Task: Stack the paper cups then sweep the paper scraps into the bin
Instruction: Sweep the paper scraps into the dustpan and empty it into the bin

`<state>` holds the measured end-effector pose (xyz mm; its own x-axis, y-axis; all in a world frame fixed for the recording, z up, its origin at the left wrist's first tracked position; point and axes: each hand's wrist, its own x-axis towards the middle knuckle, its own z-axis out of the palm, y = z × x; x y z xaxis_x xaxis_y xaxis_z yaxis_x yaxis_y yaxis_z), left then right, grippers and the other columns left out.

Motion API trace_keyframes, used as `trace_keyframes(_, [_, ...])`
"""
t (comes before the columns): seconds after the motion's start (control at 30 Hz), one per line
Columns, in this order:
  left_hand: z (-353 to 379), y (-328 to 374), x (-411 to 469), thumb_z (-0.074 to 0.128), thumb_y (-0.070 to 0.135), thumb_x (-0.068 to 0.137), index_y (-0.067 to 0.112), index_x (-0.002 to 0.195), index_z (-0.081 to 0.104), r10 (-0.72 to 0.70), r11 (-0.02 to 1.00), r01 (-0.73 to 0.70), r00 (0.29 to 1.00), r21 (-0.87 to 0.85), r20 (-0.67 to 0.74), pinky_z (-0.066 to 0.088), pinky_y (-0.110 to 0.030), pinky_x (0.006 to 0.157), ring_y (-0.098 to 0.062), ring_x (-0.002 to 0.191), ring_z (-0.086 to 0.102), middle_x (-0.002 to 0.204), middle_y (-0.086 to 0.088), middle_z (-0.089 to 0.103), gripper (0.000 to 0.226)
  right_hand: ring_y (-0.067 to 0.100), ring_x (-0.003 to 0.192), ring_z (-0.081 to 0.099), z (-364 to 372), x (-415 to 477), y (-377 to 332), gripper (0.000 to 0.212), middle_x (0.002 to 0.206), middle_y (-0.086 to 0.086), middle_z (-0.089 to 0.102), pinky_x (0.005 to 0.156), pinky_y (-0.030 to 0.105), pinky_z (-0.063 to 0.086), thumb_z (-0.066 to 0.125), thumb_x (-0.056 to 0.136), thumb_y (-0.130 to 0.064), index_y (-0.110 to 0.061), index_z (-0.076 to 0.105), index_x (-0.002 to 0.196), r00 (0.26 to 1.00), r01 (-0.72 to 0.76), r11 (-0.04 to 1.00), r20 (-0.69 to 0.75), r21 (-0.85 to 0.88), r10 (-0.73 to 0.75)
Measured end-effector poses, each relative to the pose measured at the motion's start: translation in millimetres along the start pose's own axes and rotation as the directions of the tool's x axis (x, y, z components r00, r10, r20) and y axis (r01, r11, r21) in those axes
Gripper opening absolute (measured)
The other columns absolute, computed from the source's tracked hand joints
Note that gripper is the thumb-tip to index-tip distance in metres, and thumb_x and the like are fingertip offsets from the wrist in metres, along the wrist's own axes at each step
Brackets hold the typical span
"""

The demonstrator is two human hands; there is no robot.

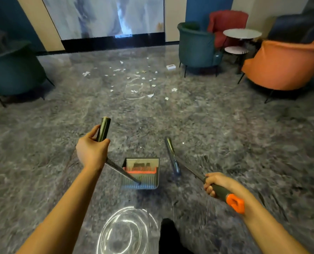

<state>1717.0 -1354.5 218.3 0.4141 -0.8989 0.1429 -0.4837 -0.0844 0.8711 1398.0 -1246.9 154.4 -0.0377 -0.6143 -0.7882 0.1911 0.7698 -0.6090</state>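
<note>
Nearest in, the right grip (215, 182) is curled tight round the broom (222, 193), on the dark sleeve just ahead of its orange end cap. The shaft runs forward and left to a blurred head low by the floor (226, 134).

Across from it, the left grip (91, 151) is wrapped round the long handle of the dustpan (143, 173). The pan is grey with an orange comb strip and sits low between the two grips; whether it touches the floor, I can't tell.

Further out are the scraps (134, 91), small white torn bits strewn loosely over glossy grey stone, well apart from the pan. They look featherlight and flimsy, and on that slick surface I'd expect them to skitter or lift with any hard stroke. Short, soft pulls seem the call, with the pan lip flat down. Both tools look light and stiff, and the sleeved handle ends seem the right places to hold.

A small white box (171, 67) lies beyond the scraps, near the chairs (196, 46). No cups or bin in view.
</note>
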Motion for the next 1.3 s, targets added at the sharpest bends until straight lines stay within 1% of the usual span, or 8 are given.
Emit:
trace_keyframes(0.17, [95.9, 43.5, 162.0, 0.070, 0.009, 0.073, 0.023, 0.125, 0.062, 0.005, 1.000, -0.005, 1.000, -0.012, -0.021, 0.053, -0.035, 0.062, -0.024, 0.069, 0.065, 0.101, -0.013, 0.072, 0.055, 0.009, 0.022, 0.036, 6.7, 106.9, -169.2, 0.034, 0.059, 0.009, 0.034, 0.028, 0.009, 0.029, 0.029, 0.089, 0.016, -0.012, 0.033, 0.069, 1.000, 0.003, 1.000, -0.001, 0.019, -0.003])
trace_keyframes(0.3, [173.3, 67.4, 274.2, 0.069, 0.009, 0.072, 0.023, 0.123, 0.064, 0.015, 1.000, -0.015, 1.000, -0.009, -0.005, 0.043, -0.025, 0.055, -0.017, 0.064, 0.060, 0.095, -0.012, 0.073, 0.054, 0.009, 0.022, 0.036, 10.1, 185.7, -282.8, 0.034, 0.061, 0.009, 0.034, 0.027, 0.009, 0.028, 0.028, 0.091, 0.014, -0.012, 0.032, 0.070, 1.000, -0.009, 0.999, -0.018, 0.034, 0.010])
trace_keyframes(0.47, [291.3, 71.8, 424.4, 0.071, 0.011, 0.072, 0.026, 0.124, 0.063, 0.020, 1.000, -0.019, 0.998, -0.019, 0.054, 0.053, -0.034, 0.060, -0.027, 0.070, 0.067, 0.094, -0.012, 0.073, 0.055, 0.009, 0.022, 0.038, 8.3, 312.6, -409.0, 0.033, 0.061, 0.009, 0.032, 0.026, 0.010, 0.028, 0.027, 0.092, 0.012, -0.013, 0.033, 0.072, 0.999, -0.025, 0.998, -0.020, 0.061, 0.026])
trace_keyframes(0.63, [396.2, 88.7, 565.2, 0.071, 0.009, 0.072, 0.026, 0.123, 0.064, 0.018, 1.000, -0.015, 0.993, -0.027, 0.117, 0.057, -0.039, 0.064, -0.024, 0.072, 0.067, 0.101, -0.009, 0.072, 0.054, 0.009, 0.026, 0.040, 10.6, 422.1, -534.5, 0.024, 0.050, 0.007, 0.041, 0.028, 0.013, 0.032, 0.033, 0.090, 0.009, -0.011, 0.039, 0.078, 0.997, -0.070, 0.997, -0.043, 0.022, 0.071])
trace_keyframes(0.83, [510.3, 121.6, 703.6, 0.070, 0.007, 0.074, 0.025, 0.126, 0.062, 0.033, 0.999, -0.036, 0.979, 0.007, 0.202, 0.058, -0.045, 0.062, -0.025, 0.070, 0.068, 0.105, -0.008, 0.071, 0.055, 0.006, 0.026, 0.038, -4.2, 523.2, -664.2, 0.029, 0.038, 0.003, 0.042, 0.027, 0.013, 0.030, 0.032, 0.089, 0.007, -0.009, 0.037, 0.066, 0.994, -0.101, 0.993, -0.036, 0.053, 0.103])
trace_keyframes(1.03, [631.5, 122.5, 814.6, 0.070, 0.007, 0.072, 0.026, 0.123, 0.064, 0.067, 0.993, -0.089, 0.966, 0.080, 0.249, 0.050, -0.024, 0.054, -0.012, 0.063, 0.062, 0.098, -0.008, 0.073, 0.055, 0.007, 0.027, 0.040, -42.2, 645.6, -778.2, 0.031, 0.039, 0.004, 0.044, 0.029, 0.013, 0.032, 0.032, 0.090, 0.006, -0.008, 0.040, 0.064, 0.987, -0.161, 0.986, -0.006, 0.037, 0.162])
trace_keyframes(1.2, [722.9, 128.2, 888.5, 0.072, 0.002, 0.070, 0.024, 0.120, 0.066, 0.075, 0.983, -0.125, 0.941, 0.134, 0.329, 0.051, -0.027, 0.073, -0.017, 0.083, 0.067, 0.100, -0.008, 0.073, 0.055, 0.009, 0.029, 0.044, -86.2, 736.8, -871.0, 0.037, 0.039, 0.005, 0.047, 0.030, 0.015, 0.035, 0.035, 0.091, 0.004, -0.004, 0.045, 0.057, 0.984, -0.178, 0.984, -0.008, 0.029, 0.179])
trace_keyframes(1.3, [763.7, 136.2, 924.3, 0.073, 0.000, 0.070, 0.021, 0.121, 0.065, 0.046, 0.980, -0.114, 0.929, 0.166, 0.368, 0.054, -0.034, 0.079, -0.023, 0.090, 0.069, 0.102, -0.009, 0.072, 0.056, 0.009, 0.030, 0.040, -99.0, 772.5, -924.6, 0.035, 0.041, 0.005, 0.043, 0.032, 0.018, 0.034, 0.038, 0.089, 0.004, -0.006, 0.044, 0.055, 0.982, -0.186, 0.980, -0.037, -0.078, 0.183])
